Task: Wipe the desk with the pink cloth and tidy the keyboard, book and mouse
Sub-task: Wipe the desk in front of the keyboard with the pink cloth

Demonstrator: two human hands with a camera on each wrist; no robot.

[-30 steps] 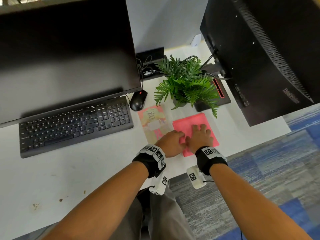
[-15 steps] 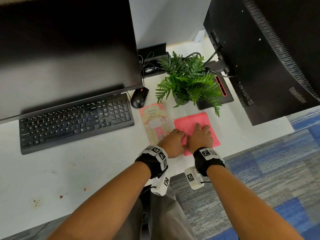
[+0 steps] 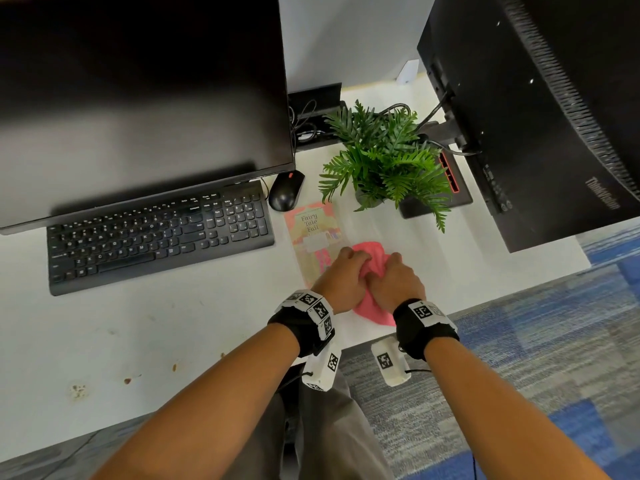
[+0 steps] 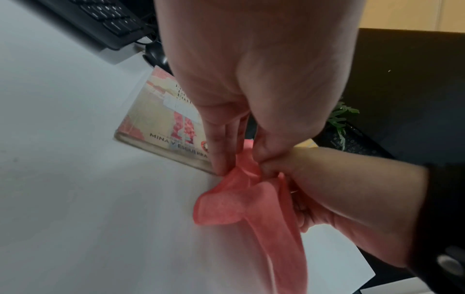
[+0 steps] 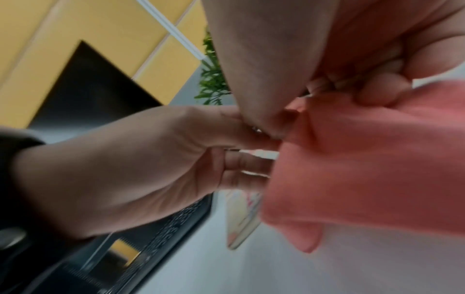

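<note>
soft matt pink cloth bunched, smooth white desk with brown specks, glossy paper book cover, matt black plastic keyboard, shiny black plastic mouse

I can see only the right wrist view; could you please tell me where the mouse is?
Observer: The mouse lies by the right end of the keyboard, just beyond the far edge of the book.
Operator: Thank you. Is there dirt to wipe?
Observer: Yes, brownish spots mark the desk near its front edge, well left of the left hand and right hand, which both grip the pink cloth.
</note>
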